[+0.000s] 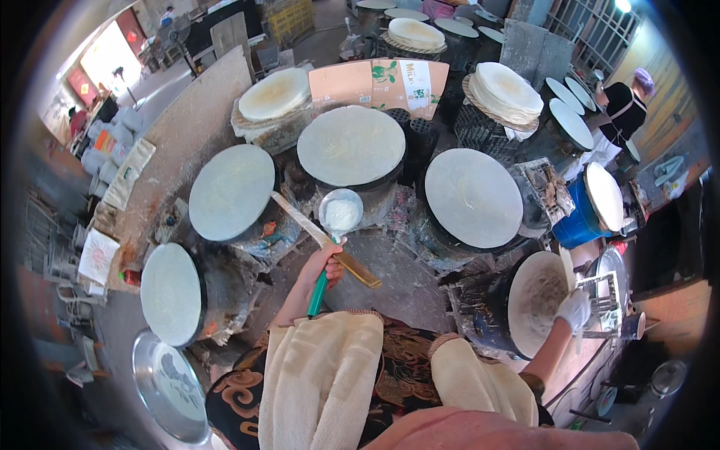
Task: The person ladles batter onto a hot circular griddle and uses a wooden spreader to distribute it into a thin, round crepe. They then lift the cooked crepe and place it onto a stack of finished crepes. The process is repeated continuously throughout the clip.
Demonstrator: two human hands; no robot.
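My left hand is closed round a long flat wooden spreader and the green handle of a ladle, whose bowl holds white batter. My right hand, in a white glove, is at the right rim of a round griddle with a brownish, patchy surface. A thin pale sheet or strip stands up beside that hand; whether the fingers hold it is unclear. Pale round sheets cover the griddles at far left, left, centre and right.
Stacks of round sheets lie behind the griddles, at left and right. A cardboard screen stands behind the centre griddle. A metal basin is at lower left, a blue barrel at right. A co-worker stands farther right.
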